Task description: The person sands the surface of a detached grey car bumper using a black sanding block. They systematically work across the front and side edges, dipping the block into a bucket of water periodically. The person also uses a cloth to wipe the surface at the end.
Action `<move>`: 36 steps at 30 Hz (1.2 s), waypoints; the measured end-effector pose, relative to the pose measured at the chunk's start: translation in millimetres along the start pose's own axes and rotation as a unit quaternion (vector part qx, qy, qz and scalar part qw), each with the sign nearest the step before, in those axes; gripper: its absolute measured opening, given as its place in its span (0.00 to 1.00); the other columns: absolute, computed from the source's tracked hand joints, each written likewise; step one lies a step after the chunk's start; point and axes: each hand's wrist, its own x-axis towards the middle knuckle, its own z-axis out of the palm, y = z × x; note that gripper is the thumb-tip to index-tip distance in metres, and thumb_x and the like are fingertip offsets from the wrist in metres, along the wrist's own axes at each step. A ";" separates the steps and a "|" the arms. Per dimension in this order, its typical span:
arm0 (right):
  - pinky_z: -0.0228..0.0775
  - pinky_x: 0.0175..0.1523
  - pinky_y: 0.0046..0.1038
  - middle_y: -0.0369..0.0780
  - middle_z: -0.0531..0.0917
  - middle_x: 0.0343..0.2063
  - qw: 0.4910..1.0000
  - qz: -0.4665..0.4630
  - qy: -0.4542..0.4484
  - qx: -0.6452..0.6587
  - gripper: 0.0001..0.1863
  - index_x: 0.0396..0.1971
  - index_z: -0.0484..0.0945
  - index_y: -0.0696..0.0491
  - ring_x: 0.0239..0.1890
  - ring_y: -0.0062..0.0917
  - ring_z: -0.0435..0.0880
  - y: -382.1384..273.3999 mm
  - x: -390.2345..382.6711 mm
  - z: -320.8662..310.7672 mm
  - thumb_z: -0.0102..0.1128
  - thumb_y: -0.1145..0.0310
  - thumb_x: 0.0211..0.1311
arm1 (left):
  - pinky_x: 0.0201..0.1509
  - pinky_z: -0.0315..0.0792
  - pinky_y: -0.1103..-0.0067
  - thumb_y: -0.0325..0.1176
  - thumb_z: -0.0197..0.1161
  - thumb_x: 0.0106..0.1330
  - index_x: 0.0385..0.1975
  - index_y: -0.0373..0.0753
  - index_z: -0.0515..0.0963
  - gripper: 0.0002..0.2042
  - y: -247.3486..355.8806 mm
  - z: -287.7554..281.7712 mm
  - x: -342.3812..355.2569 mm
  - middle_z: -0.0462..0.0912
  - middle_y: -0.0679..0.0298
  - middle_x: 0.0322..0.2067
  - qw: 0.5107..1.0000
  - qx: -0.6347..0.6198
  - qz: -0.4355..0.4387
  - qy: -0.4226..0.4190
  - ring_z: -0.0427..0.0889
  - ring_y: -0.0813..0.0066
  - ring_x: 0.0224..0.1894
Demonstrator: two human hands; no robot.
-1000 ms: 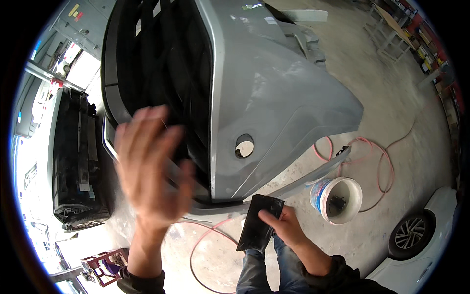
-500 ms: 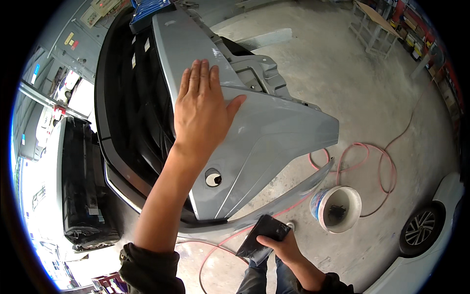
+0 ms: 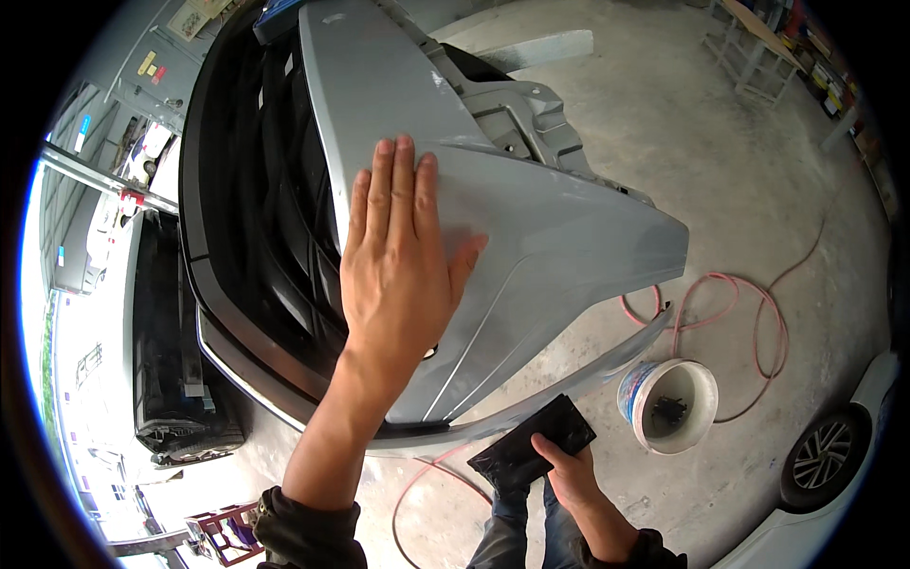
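A large car bumper (image 3: pixel 569 228) in matte grey, with a black grille section along its left side, stretches out before me. My left hand (image 3: pixel 398 256) lies flat on the grey surface beside the grille edge, fingers extended forward and thumb spread to the right. Under its wrist, a round hole in the bumper is mostly hidden. Low on the right, my right hand (image 3: pixel 569 469) grips a black rectangular pad (image 3: pixel 531 444) with the thumb on top. The pad looks thin and dark; its exact kind is unclear. It is held in front of my legs, apart from the bumper's grey face.
Right of the bumper, a white bucket (image 3: pixel 668 406) with something dark inside stands on the concrete floor. A red hose (image 3: pixel 782 332) loops behind it. A car wheel (image 3: pixel 823 453) shows at far right, a wooden-topped table (image 3: pixel 758 33) farther back. A blue case (image 3: pixel 282 9) rests at the bumper's far end.
My left hand has slid toward me along the grey surface, its wrist now over the round hole. The black pad in my right hand has shifted up and right, and the view has moved slightly.
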 end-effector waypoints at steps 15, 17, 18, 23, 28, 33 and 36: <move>0.72 0.63 0.29 0.35 0.83 0.53 0.997 0.021 -0.006 0.069 0.18 0.58 0.78 0.53 0.56 0.22 0.81 29.9 10.5 -7.2 0.63 0.76 0.68 | 0.78 0.43 0.51 0.43 0.70 0.62 0.74 0.28 0.51 0.45 20.9 18.1 -164.8 0.51 0.37 0.74 0.989 -0.051 -0.013 -0.139 0.47 0.39 0.78; 0.71 0.62 0.26 0.34 0.83 0.52 0.997 0.018 -0.004 0.077 0.17 0.57 0.78 0.53 0.55 0.19 0.81 31.2 10.0 -6.9 0.63 0.74 0.69 | 0.78 0.43 0.51 0.43 0.69 0.63 0.73 0.28 0.51 0.45 22.6 18.3 -176.5 0.51 0.37 0.74 0.986 -0.052 -0.017 -0.158 0.47 0.39 0.78; 0.70 0.61 0.24 0.33 0.83 0.51 0.997 0.021 -0.005 0.079 0.16 0.56 0.79 0.53 0.53 0.17 0.80 29.2 8.6 -6.1 0.64 0.72 0.69 | 0.78 0.43 0.51 0.41 0.69 0.63 0.73 0.27 0.51 0.45 24.1 18.2 -180.9 0.52 0.38 0.74 0.986 -0.054 -0.014 -0.158 0.47 0.39 0.78; 0.68 0.61 0.21 0.31 0.83 0.49 0.997 0.021 0.013 0.079 0.16 0.55 0.80 0.53 0.53 0.14 0.78 38.6 0.9 -9.3 0.65 0.70 0.69 | 0.79 0.42 0.52 0.31 0.68 0.60 0.74 0.28 0.51 0.43 29.8 13.9 -181.2 0.53 0.43 0.74 0.985 -0.062 -0.011 -0.161 0.46 0.42 0.78; 0.70 0.58 0.21 0.31 0.84 0.48 0.996 0.012 -0.012 0.090 0.15 0.53 0.81 0.54 0.50 0.14 0.79 35.7 -1.4 1.4 0.66 0.70 0.69 | 0.79 0.48 0.55 0.26 0.63 0.61 0.72 0.32 0.60 0.36 25.8 6.6 -181.9 0.61 0.52 0.73 0.986 -0.057 -0.007 -0.154 0.53 0.55 0.78; 0.70 0.48 0.19 0.29 0.83 0.40 0.997 -0.069 -0.036 -0.002 0.09 0.47 0.82 0.53 0.42 0.10 0.77 20.7 2.8 15.6 0.65 0.68 0.70 | 0.77 0.53 0.56 0.25 0.62 0.60 0.64 0.35 0.73 0.28 19.1 1.7 -176.6 0.69 0.56 0.69 0.987 -0.074 0.024 -0.141 0.61 0.59 0.75; 0.70 0.44 0.20 0.28 0.82 0.33 0.987 -0.091 -0.025 -0.130 0.11 0.44 0.82 0.56 0.37 0.11 0.75 12.7 13.1 16.2 0.66 0.65 0.69 | 0.77 0.54 0.56 0.24 0.62 0.59 0.61 0.36 0.76 0.26 6.2 -6.5 -190.4 0.69 0.57 0.69 0.986 -0.076 0.039 -0.142 0.62 0.59 0.75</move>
